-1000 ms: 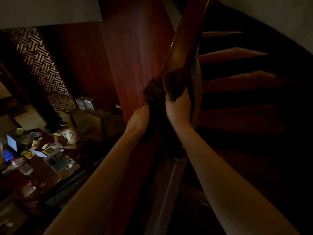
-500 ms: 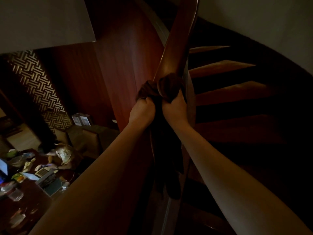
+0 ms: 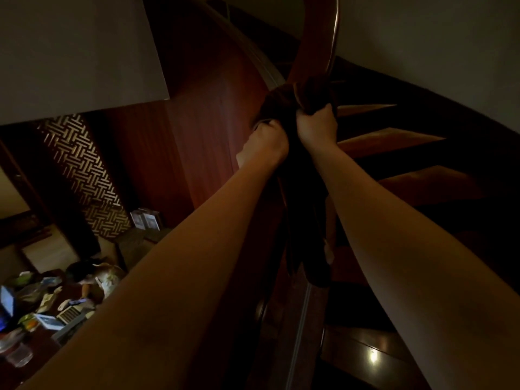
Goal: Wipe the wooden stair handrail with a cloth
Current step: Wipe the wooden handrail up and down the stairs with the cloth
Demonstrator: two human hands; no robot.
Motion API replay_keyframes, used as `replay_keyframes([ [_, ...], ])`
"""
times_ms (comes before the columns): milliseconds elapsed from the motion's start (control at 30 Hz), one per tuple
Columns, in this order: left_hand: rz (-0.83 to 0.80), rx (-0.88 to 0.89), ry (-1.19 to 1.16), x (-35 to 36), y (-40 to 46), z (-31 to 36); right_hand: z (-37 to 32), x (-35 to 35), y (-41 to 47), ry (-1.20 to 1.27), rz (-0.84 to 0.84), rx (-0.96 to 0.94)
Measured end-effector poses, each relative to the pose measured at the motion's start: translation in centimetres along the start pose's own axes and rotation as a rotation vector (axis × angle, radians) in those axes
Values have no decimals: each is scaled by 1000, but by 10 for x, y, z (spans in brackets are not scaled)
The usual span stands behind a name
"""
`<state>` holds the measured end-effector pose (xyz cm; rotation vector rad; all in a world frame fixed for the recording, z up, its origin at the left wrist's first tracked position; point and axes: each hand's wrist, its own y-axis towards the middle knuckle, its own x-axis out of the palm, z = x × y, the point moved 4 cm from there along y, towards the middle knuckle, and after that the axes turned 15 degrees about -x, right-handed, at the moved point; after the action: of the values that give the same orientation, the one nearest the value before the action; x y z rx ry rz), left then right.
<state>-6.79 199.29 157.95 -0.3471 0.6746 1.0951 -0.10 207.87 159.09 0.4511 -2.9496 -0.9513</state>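
Dim stairwell, seen from above, with dark wooden steps fanning off to the right of the handrail. Red-brown wood panelling left of the handrail, a pale wall block beyond that, and a woven lattice screen lower down. Far below and left of the handrail, a cluttered desk carrying an open laptop, papers and a clear glass; a seated person at its edge, mostly in shadow. Two framed pictures propped on a low cabinet near the lattice. A small bright glint of light on the polished floor below and right of the handrail.

Both forearms stretched forward and up, bare, meeting at the handrail. Left hand curled tight round a bunch of dark cloth on the handrail's left side. Right hand fisted round the cloth on the right side, knuckles up. Hands just beside each other, a strip of cloth between them. Cloth wrapped over the top of the handrail above the fists, with a long tail hanging down between the forearms.

Handrail cut off at the top edge; its lower run hidden behind cloth and arms. Fingertips buried in the folds. Cloth colour hard to tell in the gloom.
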Motion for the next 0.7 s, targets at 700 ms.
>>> replay_keyframes([
  [700, -152, 128, 455, -18, -81, -120, -7, 4, -159, 15, 62, -203],
])
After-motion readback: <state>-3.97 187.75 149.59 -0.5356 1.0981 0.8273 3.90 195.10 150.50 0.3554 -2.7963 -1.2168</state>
